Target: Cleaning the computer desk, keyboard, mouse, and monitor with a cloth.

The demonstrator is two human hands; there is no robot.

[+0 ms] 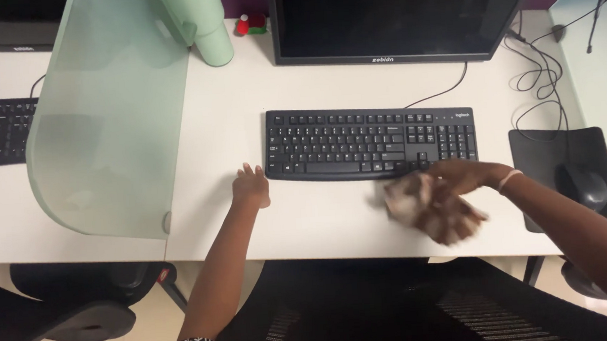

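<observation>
**A crumpled cloth on the white desk**

I am looking down at my two bare hands over a flat white desk (321, 219).

My right hand (461, 177) has hold of a crumpled brown and white cloth (431, 208). The fingers are curled shut around the top of it. The cloth looks soft and bunched up, with light patches and darker brown patches. It is blurry, so I cannot tell its true shape or pattern. It sits on the desk just in front of the right end of the black keyboard (370, 141), and it hangs near the front edge of the desk.

My left hand (250, 186) lies flat on the desk, just beside the left front corner of the keyboard. Its fingers are stretched out and a little spread. It holds nothing.

Behind the keyboard stands a big black monitor with a dark screen (392, 15). To the right is a black computer mouse (584, 185) on a black mouse pad (537, 148). To the left is a frosted pale green divider panel (107, 113), and a mint green bottle (204, 28) stands behind it. A black mesh chair (412, 305) is below the desk edge.
</observation>
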